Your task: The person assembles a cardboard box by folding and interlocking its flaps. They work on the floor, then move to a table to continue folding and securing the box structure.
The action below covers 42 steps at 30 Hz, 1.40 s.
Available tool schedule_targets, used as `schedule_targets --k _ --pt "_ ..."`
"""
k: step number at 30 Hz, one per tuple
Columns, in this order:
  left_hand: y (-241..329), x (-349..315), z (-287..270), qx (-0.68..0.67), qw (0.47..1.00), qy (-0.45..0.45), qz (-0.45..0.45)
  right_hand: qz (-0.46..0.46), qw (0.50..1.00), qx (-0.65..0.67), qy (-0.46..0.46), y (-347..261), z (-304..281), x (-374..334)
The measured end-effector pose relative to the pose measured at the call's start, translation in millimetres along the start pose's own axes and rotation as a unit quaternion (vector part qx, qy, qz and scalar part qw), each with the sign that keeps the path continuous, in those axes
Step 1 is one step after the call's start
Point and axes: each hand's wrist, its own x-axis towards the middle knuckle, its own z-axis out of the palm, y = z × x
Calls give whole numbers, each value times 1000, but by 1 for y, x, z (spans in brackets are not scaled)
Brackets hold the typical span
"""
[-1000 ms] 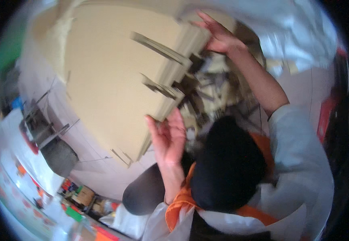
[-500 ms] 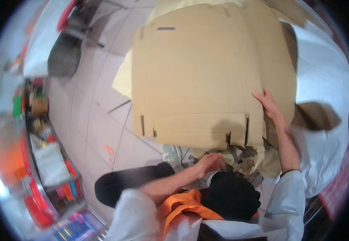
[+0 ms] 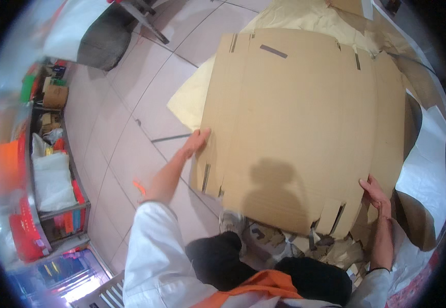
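Note:
A large brown cardboard sheet (image 3: pixel 305 113) with narrow slots cut near its corners lies in front of me, above the floor. My left hand (image 3: pixel 197 141) is closed on its left edge. At the near right, my right hand (image 3: pixel 377 196) grips the sheet, thumb on top and the other fingers partly hidden. Beneath the sheet, a pale yellow sheet (image 3: pixel 192 100) sticks out at the left and far side. Torn cardboard scraps (image 3: pixel 266 237) lie under the near edge, by my shoe (image 3: pixel 231 222).
Shelving with a white bag (image 3: pixel 53 182) and boxes stands at the left. A dark grey object (image 3: pixel 105 49) and a metal leg (image 3: pixel 143 20) are at the far left. White sheeting (image 3: pixel 423 169) hangs at the right. An orange scrap (image 3: pixel 140 187) lies on the tiles.
My left hand has moved from near my knees to the cardboard's left edge and taken hold. The cardboard now sits turned and farther right, and its near flap no longer shows.

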Motion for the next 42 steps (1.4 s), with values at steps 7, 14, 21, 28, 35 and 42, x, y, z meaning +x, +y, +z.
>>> schedule_targets --k 7,14,21,28,35,42 --pt "17 3 0 -268 950 -104 -119 49 957 43 282 16 21 28" --pt "53 -16 1 -254 943 -80 -200 61 952 -44 298 8 21 26" --pt "198 -137 -85 -109 990 55 -77 53 964 130 225 -49 8 6" --pt "293 -304 -253 48 983 -17 -174 157 932 320 -55 -247 61 -217" --pt "239 -555 -343 -217 867 -175 -413 225 964 84 -114 -321 141 -416" --pt "181 -661 -436 -272 927 -249 -63 310 942 -123 -24 -367 170 -393"
